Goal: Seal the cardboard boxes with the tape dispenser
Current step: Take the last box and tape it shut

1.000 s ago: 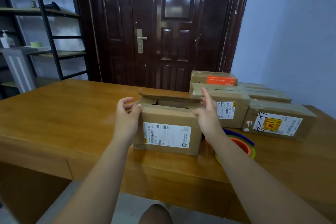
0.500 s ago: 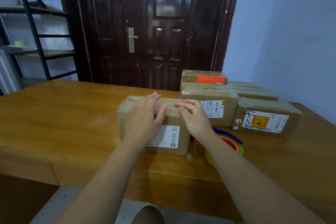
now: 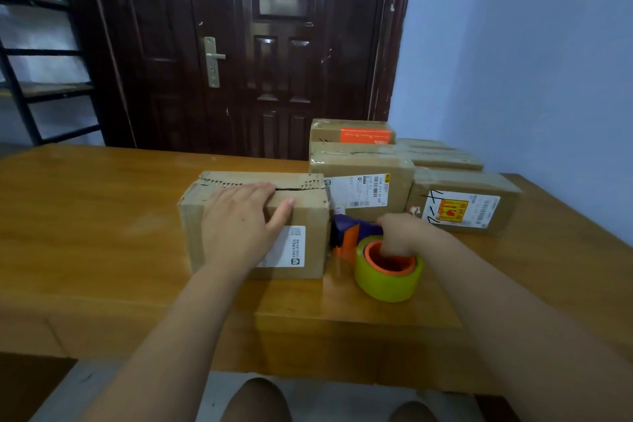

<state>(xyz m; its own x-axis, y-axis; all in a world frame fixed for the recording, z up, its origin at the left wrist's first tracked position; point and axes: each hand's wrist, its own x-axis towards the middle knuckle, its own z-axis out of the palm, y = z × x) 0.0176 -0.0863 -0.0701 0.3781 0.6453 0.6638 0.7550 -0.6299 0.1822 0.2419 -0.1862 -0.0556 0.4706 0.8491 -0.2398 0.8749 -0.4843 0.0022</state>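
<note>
Listing left to right, each place given against the near cardboard box [image 3: 310,216].

- Shelf rack [image 3: 34,89]: far left of the box and behind it.
- Wooden table [image 3: 102,223]: bears the box.
- Left hand [image 3: 239,226]: lies flat on the box's top. Fingers are straight and the thumb runs down the front face, pressing the flaps down and grasping nothing.
- Near cardboard box: flaps are folded shut, with a dark slit showing along the seam. No tape is seen across it.
- Dark door [image 3: 274,44]: well behind the box.
- Tape dispenser [image 3: 346,235]: just right of the box, lying on the table. Its yellow-green tape roll [image 3: 387,281] is on the side away from the box.
- Right hand [image 3: 404,236]: on the dispenser, fingers curled round its handle in a grip.
- Other cardboard boxes [image 3: 359,164]: right of the box and behind it, packed close. Their tops look glossy, probably already taped.

Progress, as a judgement: the flaps are closed and the dispenser is in grip but apparently not yet raised. All the taping of this box's seam remains.
</note>
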